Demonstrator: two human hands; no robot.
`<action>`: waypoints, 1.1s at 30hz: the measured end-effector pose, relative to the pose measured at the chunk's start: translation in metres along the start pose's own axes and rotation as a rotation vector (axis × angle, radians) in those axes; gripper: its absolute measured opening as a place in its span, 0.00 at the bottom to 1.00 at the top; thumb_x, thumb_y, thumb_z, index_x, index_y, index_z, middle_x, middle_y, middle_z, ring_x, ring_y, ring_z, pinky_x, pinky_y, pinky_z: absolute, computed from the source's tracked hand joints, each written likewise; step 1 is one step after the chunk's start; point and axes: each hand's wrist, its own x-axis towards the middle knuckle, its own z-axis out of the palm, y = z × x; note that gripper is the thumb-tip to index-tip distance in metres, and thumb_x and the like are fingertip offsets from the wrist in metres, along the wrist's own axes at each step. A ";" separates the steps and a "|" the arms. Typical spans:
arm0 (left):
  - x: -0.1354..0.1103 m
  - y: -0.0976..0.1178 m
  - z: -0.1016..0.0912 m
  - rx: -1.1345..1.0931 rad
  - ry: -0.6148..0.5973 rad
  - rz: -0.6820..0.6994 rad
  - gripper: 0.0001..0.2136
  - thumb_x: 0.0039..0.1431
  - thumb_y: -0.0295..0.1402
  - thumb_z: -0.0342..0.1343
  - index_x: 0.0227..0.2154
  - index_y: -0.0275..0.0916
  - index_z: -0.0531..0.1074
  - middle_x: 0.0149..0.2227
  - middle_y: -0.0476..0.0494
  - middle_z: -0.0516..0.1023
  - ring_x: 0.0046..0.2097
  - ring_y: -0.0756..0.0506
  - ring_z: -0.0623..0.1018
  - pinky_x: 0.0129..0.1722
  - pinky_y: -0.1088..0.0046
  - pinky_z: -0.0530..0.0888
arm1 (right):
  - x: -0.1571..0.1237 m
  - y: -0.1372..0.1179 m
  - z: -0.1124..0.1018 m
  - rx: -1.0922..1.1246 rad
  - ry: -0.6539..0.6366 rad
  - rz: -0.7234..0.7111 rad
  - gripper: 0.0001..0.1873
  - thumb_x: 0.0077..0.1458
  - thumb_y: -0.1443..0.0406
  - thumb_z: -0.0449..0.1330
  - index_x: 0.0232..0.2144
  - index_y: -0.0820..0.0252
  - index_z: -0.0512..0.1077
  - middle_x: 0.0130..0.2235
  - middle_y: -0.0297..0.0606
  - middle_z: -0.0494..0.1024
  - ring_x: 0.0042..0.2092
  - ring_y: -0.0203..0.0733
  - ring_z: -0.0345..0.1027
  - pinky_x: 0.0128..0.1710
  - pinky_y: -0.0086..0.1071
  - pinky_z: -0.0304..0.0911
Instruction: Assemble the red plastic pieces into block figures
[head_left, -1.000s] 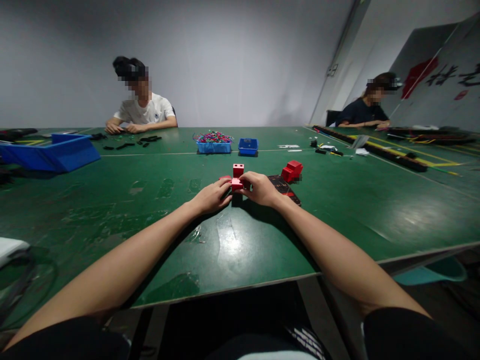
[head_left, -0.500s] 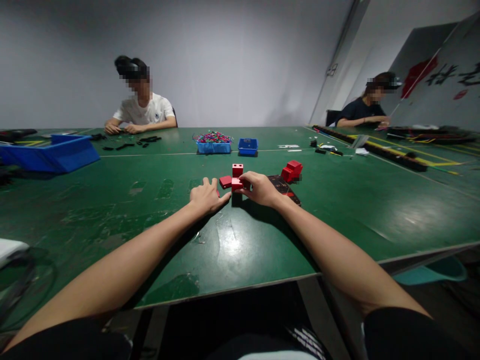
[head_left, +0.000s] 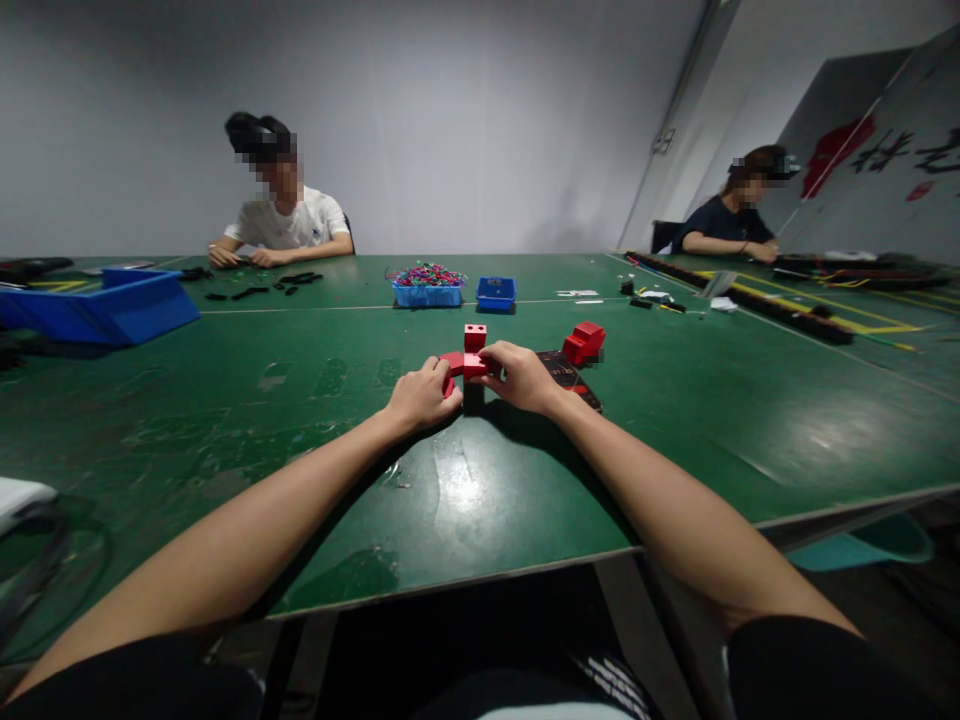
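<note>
The left hand (head_left: pixel 416 397), spread out a moment ago, now pinches a small red piece (head_left: pixel 448 387) just beside the red block (head_left: pixel 474 366). The right hand (head_left: pixel 525 379) still pinches that block over the green table (head_left: pixel 540 490), so both hands are busy

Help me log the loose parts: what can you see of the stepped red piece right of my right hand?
The red piece is a chunky, stepped block with a smooth finish that looks like plastic. It sits by the far end of a dark flat object; whether it rests on that is unclear. Neither hand touches it. A blurred patch hides its lower right corner.
</note>
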 end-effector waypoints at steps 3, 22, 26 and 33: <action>0.002 0.000 0.000 -0.087 0.058 -0.104 0.14 0.61 0.40 0.43 0.42 0.39 0.68 0.42 0.37 0.74 0.38 0.37 0.78 0.36 0.62 0.71 | 0.000 0.001 0.001 -0.014 -0.019 0.008 0.12 0.52 0.64 0.64 0.40 0.62 0.72 0.36 0.42 0.76 0.33 0.39 0.67 0.33 0.31 0.61; 0.007 -0.006 0.009 -0.489 0.525 0.108 0.10 0.62 0.39 0.49 0.42 0.40 0.64 0.44 0.41 0.66 0.47 0.43 0.72 0.46 0.64 0.73 | -0.003 -0.003 0.004 0.036 -0.194 0.016 0.12 0.51 0.64 0.65 0.39 0.62 0.73 0.36 0.40 0.75 0.35 0.38 0.66 0.34 0.29 0.58; 0.007 -0.007 0.010 -0.455 0.504 0.242 0.15 0.62 0.40 0.51 0.48 0.41 0.60 0.50 0.38 0.63 0.53 0.41 0.70 0.51 0.60 0.73 | -0.002 -0.005 0.000 0.060 -0.239 0.017 0.11 0.51 0.64 0.65 0.38 0.63 0.72 0.34 0.39 0.75 0.33 0.37 0.65 0.33 0.29 0.58; 0.005 -0.007 0.012 -0.420 0.547 0.425 0.15 0.64 0.37 0.50 0.51 0.41 0.59 0.51 0.37 0.64 0.54 0.41 0.70 0.54 0.56 0.72 | 0.000 -0.012 -0.009 0.124 -0.168 0.046 0.14 0.59 0.57 0.58 0.39 0.62 0.73 0.34 0.40 0.75 0.34 0.38 0.67 0.37 0.30 0.61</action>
